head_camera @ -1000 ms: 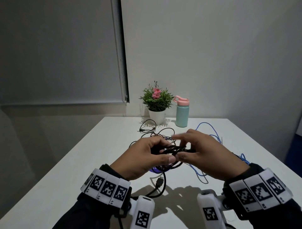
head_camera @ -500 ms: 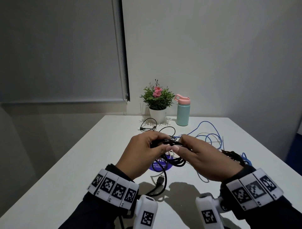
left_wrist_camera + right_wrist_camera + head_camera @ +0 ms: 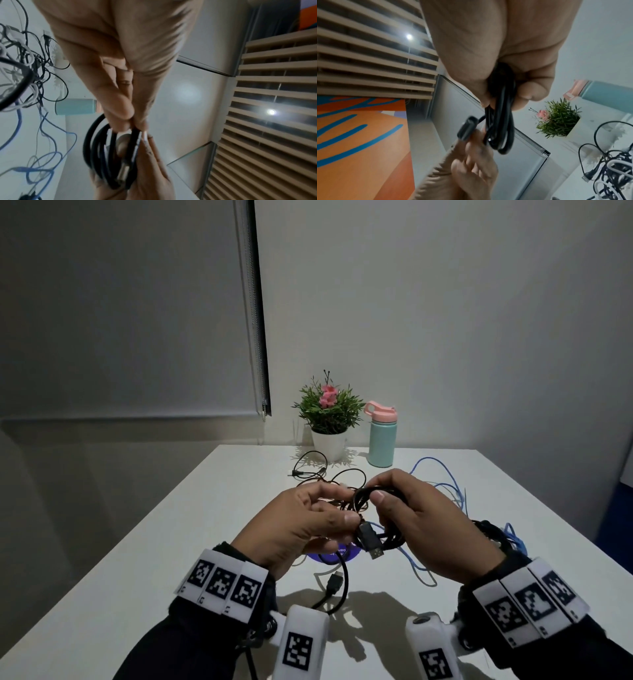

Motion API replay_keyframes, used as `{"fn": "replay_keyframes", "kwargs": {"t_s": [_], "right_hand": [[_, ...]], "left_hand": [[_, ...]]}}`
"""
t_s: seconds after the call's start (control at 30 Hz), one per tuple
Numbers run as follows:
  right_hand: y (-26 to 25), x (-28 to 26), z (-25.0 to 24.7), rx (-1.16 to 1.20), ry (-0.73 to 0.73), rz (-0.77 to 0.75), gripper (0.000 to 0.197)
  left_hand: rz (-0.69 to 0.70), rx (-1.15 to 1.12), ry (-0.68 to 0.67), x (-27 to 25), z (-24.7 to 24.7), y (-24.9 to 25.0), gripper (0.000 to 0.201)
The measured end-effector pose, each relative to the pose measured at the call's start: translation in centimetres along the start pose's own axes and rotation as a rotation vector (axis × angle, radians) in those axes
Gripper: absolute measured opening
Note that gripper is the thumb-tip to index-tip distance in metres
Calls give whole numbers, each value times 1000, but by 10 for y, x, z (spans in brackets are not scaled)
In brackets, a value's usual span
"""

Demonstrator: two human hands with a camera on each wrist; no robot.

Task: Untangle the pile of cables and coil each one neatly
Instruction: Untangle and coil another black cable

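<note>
A thick black cable (image 3: 376, 529), wound into a small coil, is held up above the white table (image 3: 171, 542). My right hand (image 3: 381, 494) grips the coil's top, thumb in front and fingers curled behind; the right wrist view shows the loops (image 3: 500, 121) running through that fist (image 3: 503, 97). My left hand (image 3: 347, 507) pinches the cable's end by its USB plug (image 3: 370, 541), which points down and right. In the left wrist view the fingertips (image 3: 120, 121) press on the coil (image 3: 104, 155). The tangled pile (image 3: 329, 481) of thin black and white cables lies behind the hands.
A blue cable (image 3: 442, 484) sprawls at the right. Another black cable with a plug (image 3: 334, 582) lies near the front, partly over a purple disc (image 3: 337, 555). A potted plant (image 3: 329, 419) and a teal bottle (image 3: 381, 440) stand at the table's far edge.
The coil has turned from lying flat between the hands to hanging upright from my right hand. The USB plug has come round to the front, under my left thumb.
</note>
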State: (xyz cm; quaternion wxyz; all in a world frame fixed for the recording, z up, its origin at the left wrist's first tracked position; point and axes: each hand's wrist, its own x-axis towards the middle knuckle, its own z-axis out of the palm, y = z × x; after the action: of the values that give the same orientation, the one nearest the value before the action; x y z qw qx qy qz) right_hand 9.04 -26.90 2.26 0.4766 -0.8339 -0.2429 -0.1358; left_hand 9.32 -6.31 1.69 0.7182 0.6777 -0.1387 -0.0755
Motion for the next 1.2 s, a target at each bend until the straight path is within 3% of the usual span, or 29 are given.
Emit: {"fn": "replay_keyframes", "kwargs": {"t_s": [0.1,0.2,0.27,0.4,0.5,0.57,0.63,0.9,1.1,1.2], "right_hand": [[-4,-2,6,117,-20,-15,11],[-5,-2,9,101,49,-50,10],[-1,-1,7,23,108,-68,9],[7,1,2,-196,211,-64,8],[9,2,0,-248,250,-48,7],[9,3,-1,-249,266,-57,8],[7,3,1,-228,252,-72,9],[1,2,8,-35,120,10,6],[-7,0,4,109,75,91,7],[-8,0,7,142,79,67,6]], "left_hand": [[54,127,72,4,2,-4,33],[20,121,9,2,9,-8,39],[7,118,32,2,15,-8,43],[85,187,204,4,13,-2,26],[66,-60,45,0,11,5,15],[50,-199,-61,-4,12,7,23],[48,-178,-88,-3,15,4,33],[270,130,94,0,25,-1,22],[281,42,121,4,26,-9,14],[241,-12,131,7,21,-11,27]]}}
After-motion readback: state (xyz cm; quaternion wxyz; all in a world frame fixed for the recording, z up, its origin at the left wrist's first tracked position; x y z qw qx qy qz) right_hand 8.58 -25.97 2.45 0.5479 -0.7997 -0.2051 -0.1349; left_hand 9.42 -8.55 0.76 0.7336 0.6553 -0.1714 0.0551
